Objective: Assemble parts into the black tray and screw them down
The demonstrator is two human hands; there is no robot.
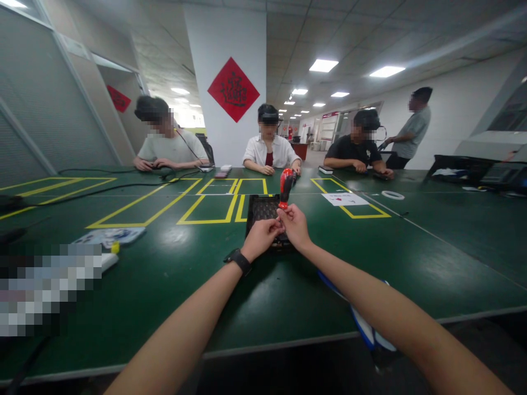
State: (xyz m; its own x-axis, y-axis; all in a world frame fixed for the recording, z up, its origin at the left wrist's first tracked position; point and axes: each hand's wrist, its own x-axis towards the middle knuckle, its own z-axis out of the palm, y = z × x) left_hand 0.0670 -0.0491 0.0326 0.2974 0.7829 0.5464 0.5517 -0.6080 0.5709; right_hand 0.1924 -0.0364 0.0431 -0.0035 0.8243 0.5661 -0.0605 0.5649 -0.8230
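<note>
A screwdriver (286,187) with a red and black handle stands upright in front of me, handle up. Just below the handle, the fingers of my right hand (295,226) are closed around it. My left hand (262,237) is pinched shut right beside the right fingertips, at the lower part of the tool; whatever lies between its fingers is too small to make out. Beneath both hands sits a black tray-like case (263,209) with a textured inside, partly covered by my hands. The screwdriver's shaft and tip are hidden by the fingers.
The green table (411,263) carries yellow tape outlines. A white sheet (345,199) and a tape roll (392,195) lie to the right, a flat patterned box (111,236) to the left. Black cables cross the left side. Several people sit or stand opposite.
</note>
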